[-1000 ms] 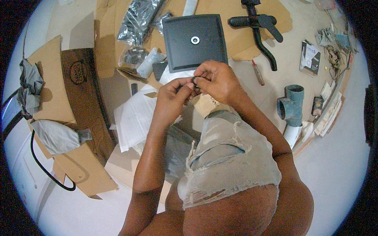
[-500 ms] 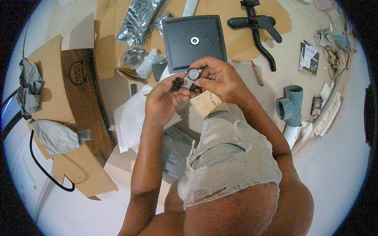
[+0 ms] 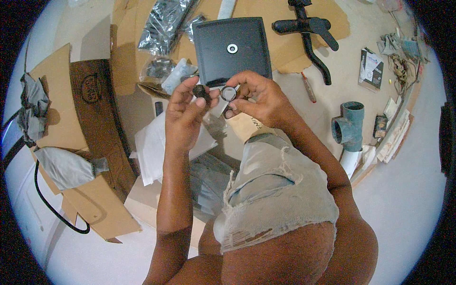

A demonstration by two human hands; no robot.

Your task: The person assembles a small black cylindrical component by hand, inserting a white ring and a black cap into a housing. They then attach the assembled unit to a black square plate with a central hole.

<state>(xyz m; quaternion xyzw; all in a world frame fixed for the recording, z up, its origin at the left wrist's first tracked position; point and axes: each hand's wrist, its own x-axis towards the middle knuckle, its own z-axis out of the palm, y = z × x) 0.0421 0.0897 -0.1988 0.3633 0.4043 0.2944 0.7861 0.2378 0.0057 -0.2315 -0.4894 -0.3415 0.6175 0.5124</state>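
Observation:
Between the thumb and fingers of my left hand [image 3: 185,114] is a small dark round fitting [image 3: 199,91]. My right hand [image 3: 262,99] pinches a dark ring with a pale centre [image 3: 229,93], its round face turned up toward me. The two pieces are close together but apart. Just beyond both hands lies a black square shower head [image 3: 232,35] with a round metal connection in its middle. Some of the right hand's lower fingers are hidden behind the ring and a beige paper piece [image 3: 248,126] over my leg.
A black mixer tap [image 3: 304,28] lies at the far right beside a screwdriver [image 3: 308,87]. A grey pipe tee [image 3: 349,123] stands right of my arm. Left are a dark box [image 3: 97,114], cardboard flaps [image 3: 102,209] and white foam sheets [image 3: 154,147]. Plastic-wrapped parts [image 3: 164,28] lie behind.
My left hand has moved left and slightly up with the dark fitting, widening the gap to the ring. The right hand has shifted slightly left with the ring.

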